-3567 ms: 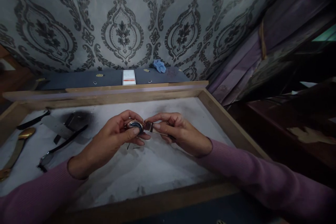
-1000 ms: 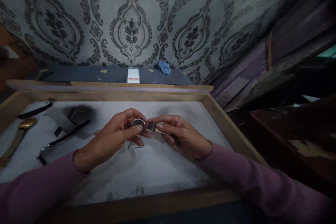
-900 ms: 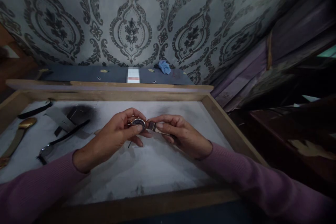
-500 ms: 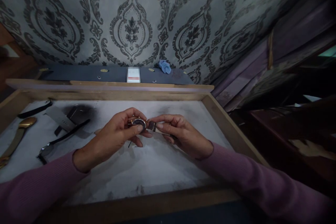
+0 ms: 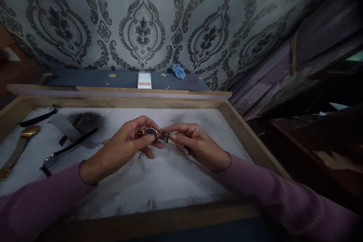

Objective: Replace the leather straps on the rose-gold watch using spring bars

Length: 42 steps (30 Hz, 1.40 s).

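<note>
Well left of the grip lies a gold watch [image 5: 30, 131]. The left hand [image 5: 121, 143] pinches a round watch [image 5: 149, 132]; just right, the right hand [image 5: 195, 140] grips a strap [image 5: 165, 137], whether joined I cannot tell. Strap work seems in hand; the next move needs steady alignment.

From here I can't read the blurred card [image 5: 144, 80] behind the tray [image 5: 127, 103], and the left hand [image 5: 126, 138] partly hides the watch [image 5: 149, 131].
</note>
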Each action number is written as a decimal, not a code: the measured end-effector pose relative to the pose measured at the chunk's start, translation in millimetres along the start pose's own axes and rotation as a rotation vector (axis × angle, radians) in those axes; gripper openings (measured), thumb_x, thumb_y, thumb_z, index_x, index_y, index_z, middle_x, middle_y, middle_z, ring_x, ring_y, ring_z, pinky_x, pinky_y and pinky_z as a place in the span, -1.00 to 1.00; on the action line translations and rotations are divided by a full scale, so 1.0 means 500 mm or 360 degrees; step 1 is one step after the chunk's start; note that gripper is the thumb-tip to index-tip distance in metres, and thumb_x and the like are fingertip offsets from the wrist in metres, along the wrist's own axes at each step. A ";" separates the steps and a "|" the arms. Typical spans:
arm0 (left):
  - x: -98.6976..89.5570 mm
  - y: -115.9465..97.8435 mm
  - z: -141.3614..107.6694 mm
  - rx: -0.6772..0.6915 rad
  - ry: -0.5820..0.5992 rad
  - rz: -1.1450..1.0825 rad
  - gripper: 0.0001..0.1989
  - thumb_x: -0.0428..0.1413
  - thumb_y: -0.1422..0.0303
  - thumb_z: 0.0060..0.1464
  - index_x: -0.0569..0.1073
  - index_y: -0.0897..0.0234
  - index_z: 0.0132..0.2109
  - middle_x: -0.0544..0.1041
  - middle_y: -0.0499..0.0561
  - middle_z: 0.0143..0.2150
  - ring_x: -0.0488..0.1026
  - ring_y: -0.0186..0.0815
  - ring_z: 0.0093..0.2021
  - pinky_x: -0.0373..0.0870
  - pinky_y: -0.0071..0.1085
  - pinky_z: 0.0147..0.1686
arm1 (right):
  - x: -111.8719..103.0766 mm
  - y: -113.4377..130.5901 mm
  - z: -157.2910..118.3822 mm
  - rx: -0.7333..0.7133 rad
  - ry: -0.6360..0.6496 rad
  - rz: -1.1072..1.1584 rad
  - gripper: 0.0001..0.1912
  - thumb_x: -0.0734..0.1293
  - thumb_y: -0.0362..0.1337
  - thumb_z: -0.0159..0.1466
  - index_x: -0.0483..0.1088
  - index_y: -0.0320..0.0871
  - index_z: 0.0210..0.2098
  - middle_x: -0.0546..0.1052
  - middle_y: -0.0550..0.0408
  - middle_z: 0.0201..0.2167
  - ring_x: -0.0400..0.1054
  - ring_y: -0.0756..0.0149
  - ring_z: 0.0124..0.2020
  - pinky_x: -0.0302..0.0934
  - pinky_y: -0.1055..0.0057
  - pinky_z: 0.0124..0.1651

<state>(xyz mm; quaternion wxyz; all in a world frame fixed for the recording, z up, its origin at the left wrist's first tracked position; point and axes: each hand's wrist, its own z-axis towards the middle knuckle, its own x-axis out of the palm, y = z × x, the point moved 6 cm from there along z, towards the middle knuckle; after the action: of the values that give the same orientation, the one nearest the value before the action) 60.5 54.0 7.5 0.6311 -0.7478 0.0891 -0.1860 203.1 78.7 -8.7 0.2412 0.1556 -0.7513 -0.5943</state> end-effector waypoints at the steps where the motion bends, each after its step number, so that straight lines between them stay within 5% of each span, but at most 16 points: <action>1: 0.000 0.001 0.000 -0.0002 0.0000 0.0004 -0.87 0.12 0.41 0.10 0.33 0.33 -0.20 0.50 0.06 -0.24 0.54 -0.25 -0.23 0.42 -0.54 -0.48 | 0.000 0.000 0.000 0.0000 -0.0001 -0.0009 -0.76 0.41 -0.26 0.13 0.54 -0.22 -0.21 0.35 0.24 -0.63 0.05 0.60 -0.68 -0.14 0.58 -0.65; 42: 0.000 0.000 0.000 0.0036 -0.0011 0.0017 -0.85 0.13 0.38 0.10 0.31 0.31 -0.22 0.55 0.05 -0.32 0.55 -0.23 -0.24 0.45 -0.43 -0.38 | 0.003 0.022 -0.011 -0.0295 0.0058 -0.0584 -0.71 0.33 -0.20 0.24 0.53 -0.21 -0.11 0.28 0.25 -0.71 0.08 0.54 -0.68 -0.06 0.56 -0.63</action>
<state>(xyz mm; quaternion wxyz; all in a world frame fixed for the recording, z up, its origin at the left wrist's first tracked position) 60.4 54.0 7.3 0.6407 -0.7408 0.0887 -0.1811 205.3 76.0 3.1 0.1558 0.2777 -0.6479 -0.6920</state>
